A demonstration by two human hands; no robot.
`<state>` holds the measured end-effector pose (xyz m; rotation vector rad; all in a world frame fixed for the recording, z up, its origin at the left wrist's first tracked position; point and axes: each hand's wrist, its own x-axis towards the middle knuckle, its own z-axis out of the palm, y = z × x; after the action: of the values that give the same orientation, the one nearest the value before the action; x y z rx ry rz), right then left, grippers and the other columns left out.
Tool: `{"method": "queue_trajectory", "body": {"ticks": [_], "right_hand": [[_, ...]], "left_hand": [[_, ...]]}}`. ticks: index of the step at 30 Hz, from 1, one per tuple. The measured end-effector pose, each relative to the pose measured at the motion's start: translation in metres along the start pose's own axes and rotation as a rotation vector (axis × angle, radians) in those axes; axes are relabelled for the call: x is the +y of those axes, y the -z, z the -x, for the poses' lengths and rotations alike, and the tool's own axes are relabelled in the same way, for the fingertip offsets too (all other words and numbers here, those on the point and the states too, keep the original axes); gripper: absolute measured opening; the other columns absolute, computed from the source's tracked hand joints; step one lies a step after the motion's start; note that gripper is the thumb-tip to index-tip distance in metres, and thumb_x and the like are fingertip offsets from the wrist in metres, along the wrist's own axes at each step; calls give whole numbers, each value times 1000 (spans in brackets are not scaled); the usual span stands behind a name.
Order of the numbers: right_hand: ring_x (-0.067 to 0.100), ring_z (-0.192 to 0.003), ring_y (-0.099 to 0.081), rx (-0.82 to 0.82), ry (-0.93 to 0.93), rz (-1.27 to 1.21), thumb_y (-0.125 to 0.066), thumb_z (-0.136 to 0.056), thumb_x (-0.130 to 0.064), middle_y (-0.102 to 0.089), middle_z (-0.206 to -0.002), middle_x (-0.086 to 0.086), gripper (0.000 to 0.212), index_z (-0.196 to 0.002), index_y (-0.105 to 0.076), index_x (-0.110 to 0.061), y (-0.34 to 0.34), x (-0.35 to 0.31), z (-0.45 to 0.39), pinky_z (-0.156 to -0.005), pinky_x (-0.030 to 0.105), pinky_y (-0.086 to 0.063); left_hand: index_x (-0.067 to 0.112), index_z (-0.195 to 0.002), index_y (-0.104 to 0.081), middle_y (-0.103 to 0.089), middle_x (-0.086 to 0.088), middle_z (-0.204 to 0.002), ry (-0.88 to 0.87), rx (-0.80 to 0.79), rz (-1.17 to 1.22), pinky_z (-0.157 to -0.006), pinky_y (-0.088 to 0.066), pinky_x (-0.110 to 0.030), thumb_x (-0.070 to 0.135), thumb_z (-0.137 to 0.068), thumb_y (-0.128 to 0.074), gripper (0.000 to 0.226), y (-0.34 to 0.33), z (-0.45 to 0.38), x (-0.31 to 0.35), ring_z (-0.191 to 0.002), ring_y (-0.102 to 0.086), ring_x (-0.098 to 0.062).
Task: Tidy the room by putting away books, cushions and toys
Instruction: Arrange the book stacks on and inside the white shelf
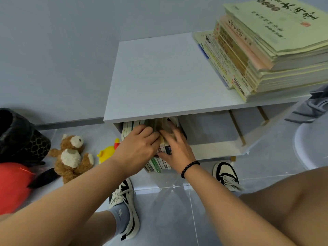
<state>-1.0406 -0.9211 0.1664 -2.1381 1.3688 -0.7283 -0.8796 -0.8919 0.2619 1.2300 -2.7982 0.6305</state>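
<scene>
The white shelf unit (159,82) stood above both hands; a tall stack of books (262,50) lay on its top, up and right of the grip; the upright row of books (160,160) sat in the lower compartment, the left hand (136,148) curled onto it, seemingly gripping, the right hand (175,148) pressing with spread fingers; a teddy bear (71,155) and yellow duck toy (106,153) lay on the floor left of the hands.

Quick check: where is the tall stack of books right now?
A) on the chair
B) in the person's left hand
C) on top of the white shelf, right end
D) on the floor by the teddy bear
C: the stack of books lies on the white shelf top at its right end.
</scene>
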Motion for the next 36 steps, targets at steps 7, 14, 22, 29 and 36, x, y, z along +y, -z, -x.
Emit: {"method": "queue_trajectory", "body": {"ticks": [7,14,22,29,36], "right_hand": [[28,-144,-25,-38,24,-169,-74,-81,-7,-20,-158,-3,73,-141,-44,-33,8,3,3,-100,46,-49],[9,-138,-32,24,-97,-417,-82,-72,-5,-28,-152,-5,84,-135,-42,-43,16,12,6,-107,15,-33],[17,-121,-53,-277,-518,-458,-82,-72,-10,-56,-135,0,105,-154,-18,-30,2,40,8,-100,29,-45],[20,-113,-60,-282,-554,-363,-77,-75,-4,-63,-122,4,68,-135,-49,-19,0,52,-10,-93,28,-49],[20,-114,-59,-285,-534,-277,-67,-85,-2,-63,-123,7,60,-139,-45,-14,-4,58,-5,-88,19,-44]], "left_hand": [[13,-79,-71,-66,2,-72,51,76,41,-83,-35,-34,8,-74,-70,7,-5,-4,2,-74,-54,-24],[14,-78,-74,-66,3,-68,34,146,82,-83,-36,-35,7,-73,-76,9,-7,-4,-1,-72,-55,-24],[9,-100,-74,-65,-3,-74,147,165,40,-82,-36,-38,23,-81,-75,23,-7,-8,9,-74,-57,-26],[13,-94,-77,-67,1,-78,113,189,68,-83,-39,-39,17,-77,-80,18,-20,-3,5,-78,-54,-23],[13,-85,-75,-66,0,-74,97,157,74,-80,-37,-38,17,-77,-80,10,-17,-6,6,-73,-56,-24]]}}
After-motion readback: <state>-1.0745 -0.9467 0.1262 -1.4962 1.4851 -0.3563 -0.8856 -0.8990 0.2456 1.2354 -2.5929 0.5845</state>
